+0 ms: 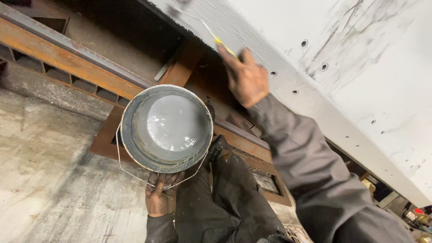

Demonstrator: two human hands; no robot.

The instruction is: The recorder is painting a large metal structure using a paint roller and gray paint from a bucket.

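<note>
My left hand [160,194] grips the bottom of a round metal paint can [167,128] holding glossy grey paint, its wire handle hanging loose around it. My right hand [245,79] is raised and closed on a paintbrush [215,37] with a yellow handle. The blurred brush tip reaches up along the grey-painted edge of a large white metal panel [342,54]. My dark grey sleeve runs from the right hand to the lower right corner.
Rusty steel beams [67,60] run diagonally from the upper left under the panel. Several small holes [304,43] dot the panel near its edge. A stained concrete floor [49,171] lies at left. My dark trouser leg [229,198] is below the can.
</note>
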